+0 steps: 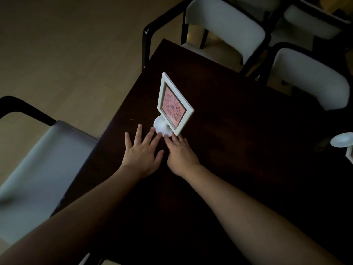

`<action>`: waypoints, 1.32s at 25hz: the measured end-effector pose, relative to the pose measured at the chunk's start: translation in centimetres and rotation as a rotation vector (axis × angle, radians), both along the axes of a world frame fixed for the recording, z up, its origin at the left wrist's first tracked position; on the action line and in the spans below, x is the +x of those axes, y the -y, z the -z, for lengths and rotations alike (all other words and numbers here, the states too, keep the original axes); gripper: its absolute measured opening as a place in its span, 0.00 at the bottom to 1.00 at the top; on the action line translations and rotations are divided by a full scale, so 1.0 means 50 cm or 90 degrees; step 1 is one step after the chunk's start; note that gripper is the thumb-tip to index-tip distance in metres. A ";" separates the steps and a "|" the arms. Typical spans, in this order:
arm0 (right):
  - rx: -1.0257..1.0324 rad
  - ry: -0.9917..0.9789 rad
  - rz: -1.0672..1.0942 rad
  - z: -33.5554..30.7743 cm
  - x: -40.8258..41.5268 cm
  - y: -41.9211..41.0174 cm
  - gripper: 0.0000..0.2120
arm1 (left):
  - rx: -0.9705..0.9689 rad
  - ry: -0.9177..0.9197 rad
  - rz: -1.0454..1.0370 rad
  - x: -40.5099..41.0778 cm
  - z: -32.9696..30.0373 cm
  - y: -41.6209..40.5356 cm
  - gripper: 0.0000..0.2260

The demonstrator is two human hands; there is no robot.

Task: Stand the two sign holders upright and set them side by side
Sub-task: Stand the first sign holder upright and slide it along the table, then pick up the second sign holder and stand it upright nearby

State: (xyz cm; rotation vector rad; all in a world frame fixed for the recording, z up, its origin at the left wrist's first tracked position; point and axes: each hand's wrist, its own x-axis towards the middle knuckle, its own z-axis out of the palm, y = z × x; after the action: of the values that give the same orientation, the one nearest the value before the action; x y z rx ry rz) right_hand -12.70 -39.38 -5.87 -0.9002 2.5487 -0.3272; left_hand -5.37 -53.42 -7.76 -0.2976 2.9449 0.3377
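Tabletop (238,131) runs dark and bare right of the upright sign holder (172,106), whose round base sits near the table's left edge. Second sign holder (342,143) is cut off by the frame far right. My left hand (142,153) and right hand (180,154) lie flat, fingers spread, holding nothing, fingertips touching that base.

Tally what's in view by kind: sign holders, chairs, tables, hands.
Sign holders: 2, one upright, one cut off at the right edge
Chairs: 4, at and
Tables: 1
Hands: 2, left hand, right hand
Total: 9
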 end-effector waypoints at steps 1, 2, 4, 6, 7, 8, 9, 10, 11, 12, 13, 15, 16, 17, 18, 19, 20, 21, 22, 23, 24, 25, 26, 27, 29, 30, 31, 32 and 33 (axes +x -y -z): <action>-0.001 -0.001 0.001 0.001 -0.005 0.009 0.32 | 0.000 -0.002 -0.002 -0.004 0.000 0.008 0.31; 0.000 0.000 0.002 0.003 -0.010 0.020 0.32 | -0.001 -0.004 -0.003 -0.007 0.001 0.018 0.31; 0.006 0.004 0.000 0.004 -0.019 0.035 0.32 | -0.003 -0.006 -0.006 -0.013 0.002 0.032 0.31; 0.010 0.005 -0.004 0.004 -0.024 0.045 0.33 | -0.003 -0.008 -0.010 -0.018 0.003 0.042 0.31; 0.010 0.005 -0.005 0.004 -0.026 0.049 0.33 | 0.000 -0.008 -0.011 -0.020 0.005 0.045 0.31; 0.011 0.006 -0.005 0.005 -0.027 0.052 0.32 | 0.004 -0.008 -0.014 -0.021 0.006 0.047 0.31; 0.012 0.006 -0.003 0.005 -0.028 0.053 0.31 | 0.008 -0.009 -0.016 -0.022 0.007 0.047 0.31; 0.010 0.005 0.000 0.006 -0.027 0.053 0.30 | 0.013 -0.008 -0.019 -0.022 0.008 0.047 0.31; 0.008 0.002 0.002 0.008 -0.025 0.052 0.29 | 0.018 -0.006 -0.022 -0.022 0.009 0.047 0.32; 0.007 0.000 0.001 0.009 -0.023 0.050 0.28 | 0.023 0.000 -0.025 -0.023 0.009 0.047 0.32; 0.008 -0.004 -0.003 0.010 -0.021 0.046 0.28 | 0.026 0.008 -0.026 -0.023 0.009 0.046 0.32; 0.007 -0.007 -0.013 0.008 -0.019 0.038 0.29 | 0.028 0.017 -0.026 -0.024 0.008 0.046 0.33; 0.005 -0.004 -0.016 0.006 -0.018 0.032 0.29 | 0.029 0.018 -0.026 -0.024 0.007 0.047 0.33; 0.003 -0.003 -0.016 0.003 -0.017 0.027 0.30 | 0.031 0.016 -0.026 -0.024 0.005 0.049 0.33; 0.001 -0.007 -0.011 -0.001 -0.014 0.019 0.30 | 0.032 0.012 -0.023 -0.023 0.003 0.049 0.33; -0.001 -0.014 0.000 -0.005 -0.009 0.006 0.30 | 0.032 0.008 -0.015 -0.021 -0.001 0.047 0.34; 0.001 -0.022 0.011 -0.011 -0.004 -0.007 0.30 | 0.034 0.005 -0.007 -0.020 -0.004 0.046 0.34; 0.002 -0.031 0.023 -0.018 0.002 -0.025 0.30 | 0.036 0.000 0.004 -0.017 -0.009 0.042 0.34; 0.003 -0.041 0.035 -0.025 0.007 -0.045 0.30 | 0.038 -0.011 0.013 -0.014 -0.015 0.036 0.34; 0.002 -0.051 0.048 -0.033 0.013 -0.067 0.30 | 0.042 -0.025 0.023 -0.011 -0.021 0.028 0.34; -0.003 -0.058 0.062 -0.044 0.019 -0.094 0.31 | 0.047 -0.041 0.035 -0.009 -0.029 0.017 0.34; -0.008 -0.064 0.075 -0.053 0.023 -0.119 0.31 | 0.055 -0.052 0.047 -0.007 -0.037 0.005 0.35; -0.013 -0.072 0.089 -0.064 0.029 -0.149 0.31 | 0.062 -0.061 0.060 -0.006 -0.048 -0.013 0.35; -0.015 -0.081 0.101 -0.074 0.034 -0.178 0.31 | 0.069 -0.069 0.071 -0.006 -0.059 -0.031 0.36; -0.022 -0.099 0.131 -0.095 0.052 -0.251 0.32 | 0.088 -0.080 0.091 -0.004 -0.088 -0.084 0.36; -0.026 -0.105 0.149 -0.105 0.062 -0.286 0.32 | 0.098 -0.082 0.102 -0.002 -0.102 -0.112 0.36; -0.031 -0.114 0.170 -0.116 0.076 -0.331 0.32 | 0.108 -0.085 0.114 0.001 -0.119 -0.150 0.37; -0.034 -0.122 0.190 -0.126 0.090 -0.371 0.33 | 0.120 -0.088 0.124 0.007 -0.134 -0.185 0.37; -0.038 -0.134 0.211 -0.134 0.107 -0.413 0.33 | 0.133 -0.089 0.134 0.013 -0.150 -0.224 0.37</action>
State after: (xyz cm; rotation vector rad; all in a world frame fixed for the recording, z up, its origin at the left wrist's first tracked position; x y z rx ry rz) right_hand -7.36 -18.73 0.85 -0.5536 2.8999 -0.4278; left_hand -4.71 -42.20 -0.27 0.0646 3.0037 0.6528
